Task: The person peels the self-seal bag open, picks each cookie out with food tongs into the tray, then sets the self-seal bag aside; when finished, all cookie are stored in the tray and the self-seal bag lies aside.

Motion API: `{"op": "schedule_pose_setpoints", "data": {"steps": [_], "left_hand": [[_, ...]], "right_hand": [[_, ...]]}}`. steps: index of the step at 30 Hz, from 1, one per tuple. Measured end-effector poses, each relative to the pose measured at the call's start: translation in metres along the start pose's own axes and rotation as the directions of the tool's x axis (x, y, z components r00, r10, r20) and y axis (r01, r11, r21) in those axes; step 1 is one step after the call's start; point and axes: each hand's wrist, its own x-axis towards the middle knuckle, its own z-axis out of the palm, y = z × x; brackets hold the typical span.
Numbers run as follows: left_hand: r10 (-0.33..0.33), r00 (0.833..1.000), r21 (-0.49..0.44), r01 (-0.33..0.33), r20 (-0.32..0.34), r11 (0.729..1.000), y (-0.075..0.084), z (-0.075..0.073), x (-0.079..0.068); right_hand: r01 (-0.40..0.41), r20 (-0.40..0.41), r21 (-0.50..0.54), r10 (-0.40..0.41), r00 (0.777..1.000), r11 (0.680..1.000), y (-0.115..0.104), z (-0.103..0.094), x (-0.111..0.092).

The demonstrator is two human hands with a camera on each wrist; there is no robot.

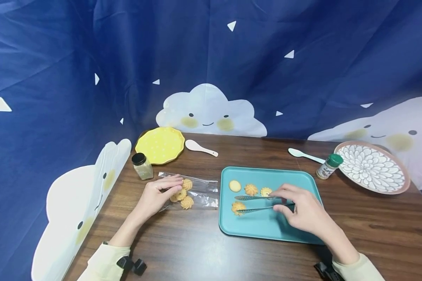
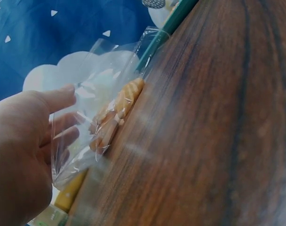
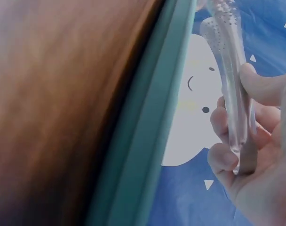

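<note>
My right hand (image 1: 304,208) grips a pair of metal tongs (image 3: 234,80), its thumb on one arm and fingers round the other. The tongs' perforated ends point left and stand apart over the blue-green tray (image 1: 267,231). One end overlaps a golden cookie (image 1: 237,207) in the head view. Behind it on the tray lie a smooth round cookie (image 1: 235,185), a swirled cookie (image 1: 251,189) and a pale-centred cookie (image 1: 265,191). My left hand (image 1: 158,197) is at the left end of a clear plastic bag (image 1: 205,193), fingers loosely bent against the film. Swirled cookies (image 2: 129,94) sit inside the bag.
A black-lidded jar (image 1: 143,167), a yellow plate (image 1: 160,145) and a white spoon (image 1: 200,148) stand beyond the bag. Behind the tray at right are a pale spoon (image 1: 304,155), a green-capped shaker (image 1: 328,168) and a petal-patterned plate (image 1: 372,168). A blue curtain (image 1: 204,47) hangs behind.
</note>
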Motion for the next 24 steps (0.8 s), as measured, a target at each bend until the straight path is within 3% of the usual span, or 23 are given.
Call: {"op": "schedule_pose_setpoints", "data": {"steps": [4, 9, 17, 24], "left_hand": [[0.026, 1.000, -0.005, -0.026, -0.006, 1.000, -0.001, 0.001, 0.000], [0.028, 1.000, -0.017, -0.028, -0.005, 0.999, -0.002, 0.000, 0.000], [0.015, 1.000, -0.014, -0.015, 0.008, 1.000, 0.000, 0.001, 0.000], [0.012, 1.000, -0.016, -0.012, 0.015, 1.000, 0.001, 0.001, -0.001]], "right_hand": [[-0.054, -0.002, 0.053, 0.054, 0.999, 0.997, -0.004, 0.005, 0.011], [-0.109, 0.080, -0.008, 0.109, 0.991, 0.994, -0.020, 0.018, 0.039], [-0.074, 0.189, -0.131, 0.098, 0.977, 0.989, -0.055, 0.049, 0.082], [-0.060, 0.305, -0.079, 0.081, 0.949, 0.995, -0.079, 0.069, 0.096]]}}
